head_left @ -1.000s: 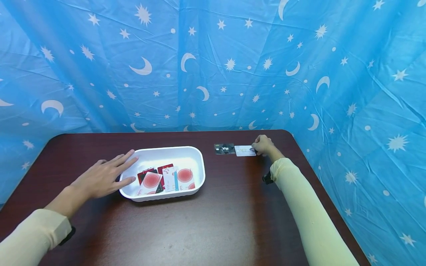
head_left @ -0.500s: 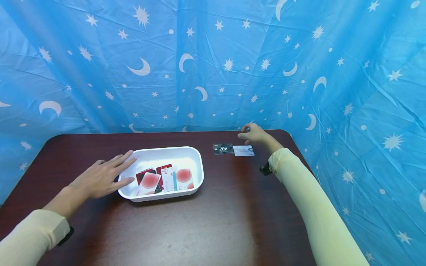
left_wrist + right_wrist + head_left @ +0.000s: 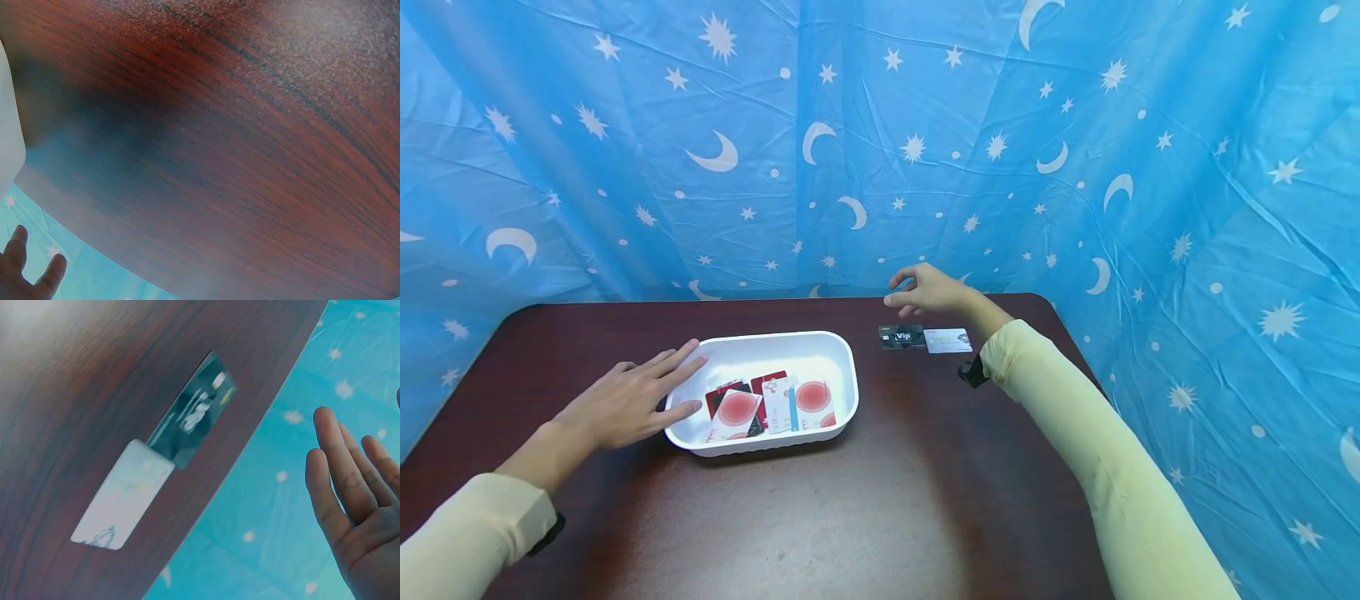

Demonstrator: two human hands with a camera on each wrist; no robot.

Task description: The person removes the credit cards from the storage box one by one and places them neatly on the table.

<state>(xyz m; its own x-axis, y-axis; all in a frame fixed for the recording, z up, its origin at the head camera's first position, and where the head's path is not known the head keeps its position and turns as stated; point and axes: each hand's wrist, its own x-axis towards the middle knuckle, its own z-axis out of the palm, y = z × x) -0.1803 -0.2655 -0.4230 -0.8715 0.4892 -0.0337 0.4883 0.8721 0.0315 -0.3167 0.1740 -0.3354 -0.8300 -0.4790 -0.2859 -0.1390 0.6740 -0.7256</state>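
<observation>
My left hand (image 3: 625, 404) rests on the left rim of a white plastic tray (image 3: 847, 367), its fingers spread. Inside the tray lie several cards in a loose overlap, among them a white card with a red disc (image 3: 737, 410) and a white card with a blue stripe (image 3: 780, 404). Over the back of the table hovers my right hand (image 3: 928, 292), empty, with relaxed fingers. Just below it in the head view, a black Vip card (image 3: 901, 337) and a silvery-white card (image 3: 948, 340) lie flat side by side; the right wrist view shows the white card (image 3: 124, 495) meeting the black card's (image 3: 194, 412) end.
The dark brown wooden table (image 3: 850, 517) has a rounded back right corner. A blue curtain (image 3: 737, 208) with white stars and moons hangs along its back and right side.
My right hand has released the silvery-white card, risen, and moved left above the black card. The left hand and the tray stay where they were.
</observation>
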